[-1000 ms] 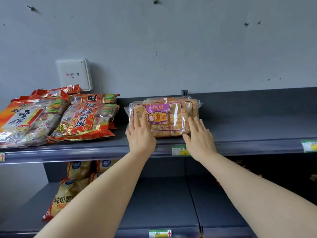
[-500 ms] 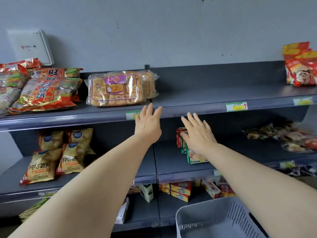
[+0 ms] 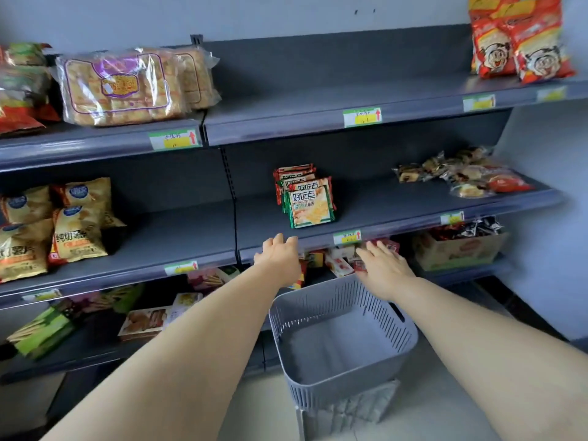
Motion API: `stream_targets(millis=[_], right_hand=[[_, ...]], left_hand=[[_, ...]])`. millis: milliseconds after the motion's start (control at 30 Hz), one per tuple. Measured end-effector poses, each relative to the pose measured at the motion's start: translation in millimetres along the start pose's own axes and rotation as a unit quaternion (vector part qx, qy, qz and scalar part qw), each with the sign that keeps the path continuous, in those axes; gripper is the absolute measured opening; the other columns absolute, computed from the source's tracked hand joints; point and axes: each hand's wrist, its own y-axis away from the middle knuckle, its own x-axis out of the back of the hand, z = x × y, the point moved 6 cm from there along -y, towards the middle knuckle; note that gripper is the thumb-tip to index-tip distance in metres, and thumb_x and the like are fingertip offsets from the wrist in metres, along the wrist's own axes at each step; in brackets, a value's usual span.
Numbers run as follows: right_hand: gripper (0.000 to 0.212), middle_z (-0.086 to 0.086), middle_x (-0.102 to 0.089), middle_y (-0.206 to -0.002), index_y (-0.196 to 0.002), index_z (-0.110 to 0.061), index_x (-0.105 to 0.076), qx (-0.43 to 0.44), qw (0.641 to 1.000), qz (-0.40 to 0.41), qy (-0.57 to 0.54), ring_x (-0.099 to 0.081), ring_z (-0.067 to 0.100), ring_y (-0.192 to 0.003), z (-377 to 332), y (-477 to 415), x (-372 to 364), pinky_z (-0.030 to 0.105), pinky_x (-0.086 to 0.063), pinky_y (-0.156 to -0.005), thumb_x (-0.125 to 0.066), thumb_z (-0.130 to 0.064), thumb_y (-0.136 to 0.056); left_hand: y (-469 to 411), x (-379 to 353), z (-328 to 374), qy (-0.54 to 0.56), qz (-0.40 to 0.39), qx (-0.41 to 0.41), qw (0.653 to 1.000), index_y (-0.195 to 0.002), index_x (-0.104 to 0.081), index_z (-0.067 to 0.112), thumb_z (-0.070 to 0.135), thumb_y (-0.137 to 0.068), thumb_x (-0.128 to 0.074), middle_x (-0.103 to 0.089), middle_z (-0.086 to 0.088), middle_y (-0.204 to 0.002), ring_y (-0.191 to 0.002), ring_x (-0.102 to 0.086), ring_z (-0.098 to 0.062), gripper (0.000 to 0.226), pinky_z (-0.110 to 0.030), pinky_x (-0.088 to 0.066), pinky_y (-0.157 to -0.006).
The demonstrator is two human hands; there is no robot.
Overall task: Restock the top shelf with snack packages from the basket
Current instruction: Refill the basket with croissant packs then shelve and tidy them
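Note:
A clear bread package with a purple label (image 3: 122, 87) lies on the top shelf (image 3: 286, 122) at the left, a second like it behind. The grey slotted basket (image 3: 342, 342) stands on the floor below; its inside shows nothing. My left hand (image 3: 280, 254) hovers above the basket's far rim, fingers apart, holding nothing. My right hand (image 3: 383, 265) is just right of it, also spread and holding nothing, in front of the second shelf's edge.
Red snack bags (image 3: 521, 39) stand at the top shelf's right end, red bags (image 3: 19, 90) at its left. The second shelf holds yellow chip bags (image 3: 76, 224), green cracker packs (image 3: 308, 202) and wrapped pastries (image 3: 464, 176). Lower shelves carry boxes and a carton (image 3: 458, 249).
Both hands let go of the bread package on the top shelf and dropped down toward the basket. My view tilted down and right, bringing the lower shelves and basket in.

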Motion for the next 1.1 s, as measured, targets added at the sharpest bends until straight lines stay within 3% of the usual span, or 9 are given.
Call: stream_targets(millis=[133, 300, 433, 667, 933, 1100], right_hand=[[0.060, 0.006, -0.005, -0.163, -0.154, -0.017, -0.017, -0.031, 0.997, -0.066, 0.002, 0.000, 0.025, -0.150, 26, 9, -44, 0.047, -0.018, -0.117, -0.040, -0.036, -0.102], [0.055, 0.006, -0.019, -0.159, -0.149, -0.017, -0.029, -0.039, 0.993, -0.111, 0.005, -0.011, 0.027, -0.147, 45, 8, -84, 0.045, -0.027, -0.114, -0.044, -0.036, -0.100], [0.056, 0.005, -0.016, -0.160, -0.148, -0.017, -0.031, -0.055, 0.988, -0.143, 0.007, -0.010, 0.026, -0.148, 66, -2, -113, 0.045, -0.025, -0.115, -0.047, -0.035, -0.098], [0.063, 0.010, -0.012, -0.161, -0.152, -0.016, -0.023, -0.093, 0.978, -0.186, -0.003, -0.010, 0.028, -0.148, 105, -38, -145, 0.044, -0.022, -0.117, -0.048, -0.032, -0.097], [0.062, 0.011, -0.019, -0.158, -0.150, -0.015, -0.025, -0.122, 0.966, -0.228, -0.033, -0.022, 0.027, -0.144, 126, -74, -176, 0.038, -0.031, -0.110, -0.051, -0.029, -0.096], [0.071, 0.012, -0.015, -0.158, -0.151, -0.013, -0.018, -0.115, 0.960, -0.252, -0.050, -0.021, 0.027, -0.145, 131, -94, -197, 0.039, -0.032, -0.110, -0.056, -0.027, -0.093]], left_hand=[[3, -48, 5, -0.005, -0.054, 0.006, 0.998, -0.151, -0.027, 0.021, 0.018, -0.093, -0.055, -0.024, -0.007, -0.156, -0.143, -0.022, -0.034, 0.064, -0.051, -0.034, -0.110], [-7, -103, 1, 0.000, -0.107, 0.021, 0.994, -0.146, -0.031, 0.017, 0.024, -0.092, -0.055, -0.031, -0.011, -0.151, -0.138, -0.029, -0.035, 0.060, -0.052, -0.034, -0.110], [-26, -139, 0, 0.001, -0.140, 0.030, 0.990, -0.145, -0.034, 0.016, 0.027, -0.092, -0.053, -0.037, -0.011, -0.145, -0.136, -0.031, -0.035, 0.058, -0.051, -0.036, -0.109], [-67, -196, 11, 0.023, -0.210, 0.044, 0.977, -0.147, -0.032, 0.016, 0.014, -0.093, -0.050, -0.033, -0.010, -0.147, -0.138, -0.028, -0.035, 0.057, -0.050, -0.035, -0.111], [-103, -238, 22, 0.041, -0.253, 0.062, 0.965, -0.153, -0.022, 0.016, 0.018, -0.096, -0.048, -0.030, -0.013, -0.153, -0.143, -0.025, -0.036, 0.063, -0.044, -0.030, -0.115], [-112, -258, 18, 0.086, -0.265, 0.112, 0.954, -0.152, -0.028, 0.020, 0.021, -0.094, -0.048, -0.038, -0.012, -0.150, -0.138, -0.035, -0.035, 0.062, -0.040, -0.036, -0.112]])
